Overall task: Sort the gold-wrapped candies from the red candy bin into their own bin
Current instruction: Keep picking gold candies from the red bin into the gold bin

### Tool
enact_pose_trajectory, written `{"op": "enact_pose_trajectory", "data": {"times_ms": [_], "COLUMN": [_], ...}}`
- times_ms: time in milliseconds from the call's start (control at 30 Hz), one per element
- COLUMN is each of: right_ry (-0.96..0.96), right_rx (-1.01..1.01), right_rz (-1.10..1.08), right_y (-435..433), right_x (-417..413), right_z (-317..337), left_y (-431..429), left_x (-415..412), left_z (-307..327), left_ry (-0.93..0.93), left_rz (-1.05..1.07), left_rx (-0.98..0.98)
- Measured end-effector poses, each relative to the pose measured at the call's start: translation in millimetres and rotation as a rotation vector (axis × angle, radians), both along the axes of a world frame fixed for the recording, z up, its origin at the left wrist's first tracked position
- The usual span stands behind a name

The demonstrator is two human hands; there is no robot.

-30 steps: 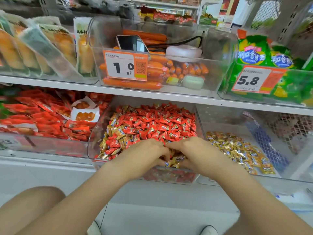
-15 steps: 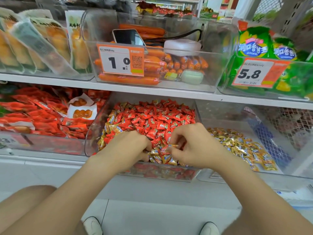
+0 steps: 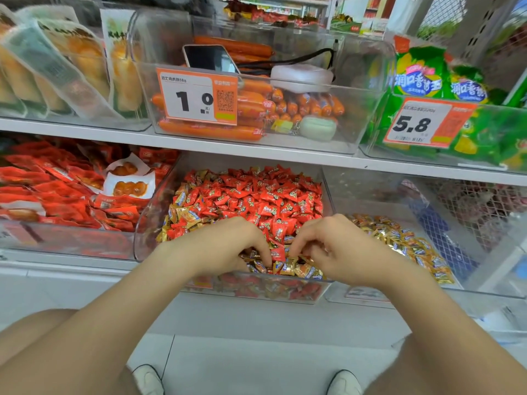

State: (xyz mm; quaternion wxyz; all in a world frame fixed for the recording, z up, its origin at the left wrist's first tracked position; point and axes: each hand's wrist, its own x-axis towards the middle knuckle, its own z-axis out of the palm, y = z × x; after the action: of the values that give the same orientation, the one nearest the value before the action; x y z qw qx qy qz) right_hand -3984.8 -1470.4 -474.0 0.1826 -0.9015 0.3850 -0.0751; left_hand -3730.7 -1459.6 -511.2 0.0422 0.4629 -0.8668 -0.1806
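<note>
The clear red candy bin point(image 3: 148, 223) on the lower shelf is filled with red candies point(image 3: 256, 201). Gold-wrapped candies point(image 3: 296, 269) lie mixed in along its front edge and left side. My left hand point(image 3: 225, 246) is at the bin's front, its fingers curled down round gold candies. My right hand point(image 3: 339, 249) is close beside it, its fingertips pinching gold candies in the same front pile. One red candy shows between the two hands. The clear bin to the right point(image 3: 370, 192) holds a thin layer of gold candies point(image 3: 413, 243).
A bin of red snack packets point(image 3: 57, 195) stands on the left. The shelf above carries a sausage bin point(image 3: 256, 129) with a phone point(image 3: 211, 58) and a 1.0 price tag, and a bin of green packs point(image 3: 484, 132) tagged 5.8. My knees and shoes are over the tiled floor below.
The view has shifted slightly. Both hands stay at the bin's front, and their fingers have dipped back down into the gold candies after lifting slightly.
</note>
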Motion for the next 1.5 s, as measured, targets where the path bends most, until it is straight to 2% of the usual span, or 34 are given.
{"op": "enact_pose_trajectory", "data": {"times_ms": [133,300,533,700,800,1000,1167,1300,1500], "right_ry": [0.168,0.324,0.307,0.309,0.264,0.091,-0.062,-0.098,-0.186], "right_rx": [0.021,-0.039,-0.091,-0.169,-0.229,-0.209,-0.151,-0.111,-0.146], "right_rz": [0.089,0.171,0.215,0.175,0.141,0.066,-0.002,-0.039,-0.181], "right_y": [-0.2,-11.5,-10.2,-7.4,-7.8,-2.0,-2.6,-3.4,-1.9], "right_x": [-0.8,7.1,24.0,29.8,30.9,29.5,29.4,24.1,28.0], "right_z": [-5.6,-15.1,-18.8,-27.9,-30.6,-26.7,-23.3,-18.0,-16.7], "left_y": [-7.9,-2.0,15.8,20.4,20.6,18.6,10.3,7.3,6.8], "left_x": [-5.8,-5.6,16.1,26.2,27.4,30.5,22.2,16.5,15.4], "left_z": [-6.7,-5.8,0.1,-3.7,-7.4,-7.5,-3.9,-5.7,-6.3], "left_ry": [-0.073,-0.005,0.195,0.169,0.126,0.085,0.012,-0.015,-0.127], "left_rz": [-0.056,0.040,0.167,0.204,0.193,0.199,0.222,0.211,0.098], "left_rx": [0.017,-0.002,-0.052,-0.116,-0.096,-0.016,-0.051,-0.048,-0.100]}}
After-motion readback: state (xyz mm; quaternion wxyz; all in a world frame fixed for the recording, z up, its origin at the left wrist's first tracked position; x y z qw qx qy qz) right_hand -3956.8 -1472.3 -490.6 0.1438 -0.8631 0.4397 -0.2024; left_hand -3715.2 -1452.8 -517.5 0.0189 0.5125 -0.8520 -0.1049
